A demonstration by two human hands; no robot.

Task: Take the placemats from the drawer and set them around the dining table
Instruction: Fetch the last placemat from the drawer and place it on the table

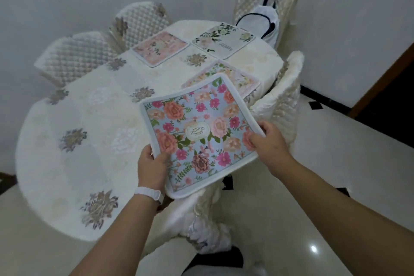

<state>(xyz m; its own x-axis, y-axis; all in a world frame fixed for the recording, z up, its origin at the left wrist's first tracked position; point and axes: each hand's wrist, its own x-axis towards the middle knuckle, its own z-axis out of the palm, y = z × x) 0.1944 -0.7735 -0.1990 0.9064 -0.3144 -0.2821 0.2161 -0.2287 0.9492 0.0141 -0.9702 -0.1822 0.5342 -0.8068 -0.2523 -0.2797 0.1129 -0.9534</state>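
Holding now: a person has the blue placemat (199, 132) in both hands over the near edge of the dining table (74, 107); it is not yet laid down.
Bare cloth: at 9 o'clock from the held mat, the white cover with grey flowers carries no mat.
Left hand (152, 163): it pinches the mat's left edge, thumb on top and fingers under.
Pink placemat (160, 48): it lies flat at 11 o'clock, on the far side.
Blue placemat: it is tilted and a little bent, and its near corner hangs past the table edge. I cannot tell if it touches the cloth.
White-green placemat (224, 39): it lies flat at 12 o'clock, beside the pink one but apart from it.
Peach placemat (239, 78): it lies flat at 1 o'clock, and the blue mat's far corner hides part of it.
Right hand (266, 141): it pinches the right edge, thumb on top.
Risk, overlap: if the mat is set down here, it may land on the peach one, because the two are so close.
Risk, fall: released with the corner overhanging, the soft mat could slide off the edge.
Risk, cloth: dragging it toward 9 o'clock may wrinkle the cover.
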